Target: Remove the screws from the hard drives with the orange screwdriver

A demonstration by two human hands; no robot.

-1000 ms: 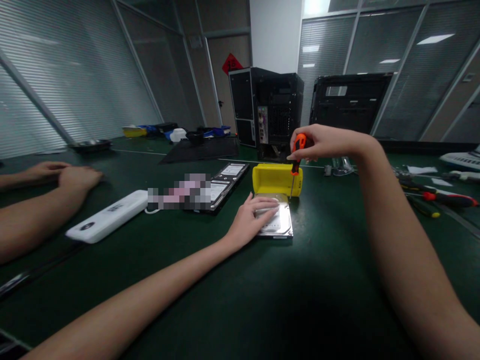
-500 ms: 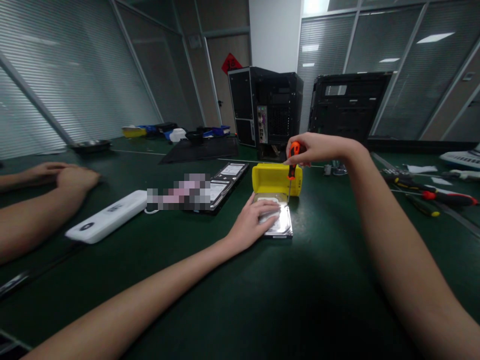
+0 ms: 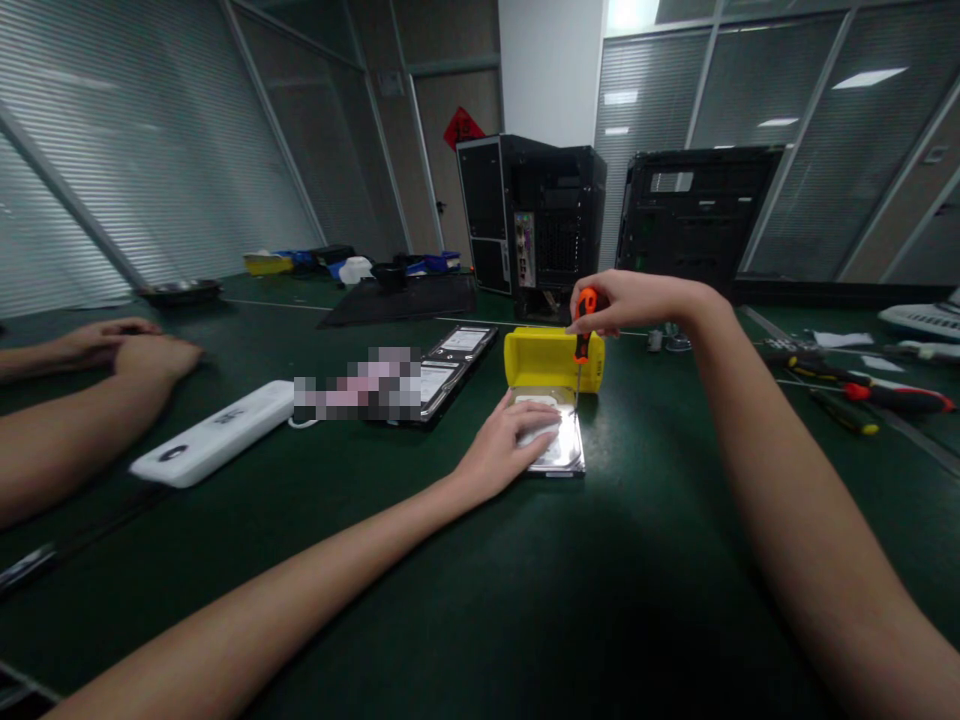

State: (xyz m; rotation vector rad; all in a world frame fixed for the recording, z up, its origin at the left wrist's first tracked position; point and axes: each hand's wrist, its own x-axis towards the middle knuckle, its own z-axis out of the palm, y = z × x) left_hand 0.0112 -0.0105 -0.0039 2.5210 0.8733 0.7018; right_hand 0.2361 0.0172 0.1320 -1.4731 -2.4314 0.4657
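A hard drive (image 3: 563,445) with a shiny metal top lies flat on the dark green table. My left hand (image 3: 504,440) rests across its left side, fingers stretched over the top and thumb apart. Above the drive's right edge, my right hand (image 3: 607,303) is closed round the orange-and-black handle of a screwdriver (image 3: 583,340). The screwdriver stands nearly upright, its shaft pointing down at the drive's upper right part. Whether the tip sits in a screw is too small to tell. Right behind the drive stands a yellow plastic box (image 3: 540,358).
More hard drives (image 3: 466,343) lie left of the box, partly blurred out. A white power strip (image 3: 217,432) and another person's hands (image 3: 154,358) are further left. Behind stands a black computer case (image 3: 540,225). Pliers and a red-handled tool (image 3: 900,397) lie at right.
My right hand and the screwdriver have shifted very slightly left. My left hand and the hard drive stay where they were.
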